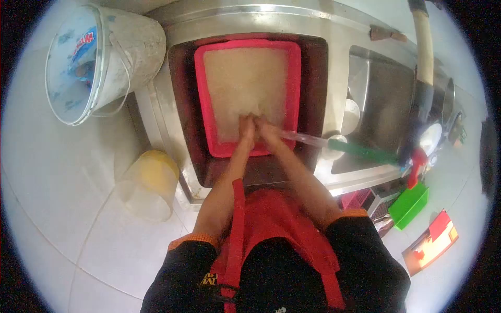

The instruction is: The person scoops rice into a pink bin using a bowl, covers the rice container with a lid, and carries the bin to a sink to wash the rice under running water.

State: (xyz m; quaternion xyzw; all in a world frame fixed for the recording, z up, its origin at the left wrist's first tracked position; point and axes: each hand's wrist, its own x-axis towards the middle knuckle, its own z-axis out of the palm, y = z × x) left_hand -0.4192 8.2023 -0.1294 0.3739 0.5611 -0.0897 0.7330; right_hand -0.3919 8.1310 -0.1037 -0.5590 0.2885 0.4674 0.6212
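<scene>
A pink-red rectangular basin [202, 99] sits inside a steel sink [182, 78]. Pale, cloudy contents [245, 73] fill it; whether they are liquid or grains is not clear. My left hand [247, 127] and my right hand [265, 128] are close together at the near part of the basin, partly down in the contents. Their fingertips are hidden there, so what they hold, if anything, cannot be seen. A clear hose [305, 138] with a green section [360, 152] reaches the basin from the right, its end beside my right hand.
At the upper left stands a white bucket [141, 47] with a lid, and below it a yellowish container [156, 172]. To the right, a second sink basin [386, 109] holds a white bowl [350, 116]. Green basket [409, 205] lies lower right.
</scene>
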